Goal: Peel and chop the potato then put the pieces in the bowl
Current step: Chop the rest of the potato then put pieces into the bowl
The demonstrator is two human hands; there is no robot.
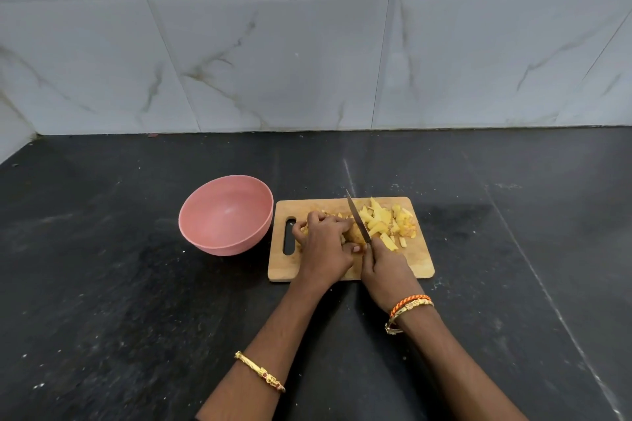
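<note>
A wooden cutting board [415,261] lies on the dark counter. My left hand [325,243] presses down on the uncut part of the potato [355,235] in the board's middle. My right hand [384,267] grips the handle of a knife [357,217], whose blade points away from me and rests against the potato's right side. Several yellow chopped pieces [384,220] lie in a heap on the far right part of the board. A pink bowl [225,214] stands just left of the board, with nothing in it.
The black stone counter [136,301] stretches wide on all sides. A marble-tiled wall [307,61] rises behind it. Bangles sit on both wrists.
</note>
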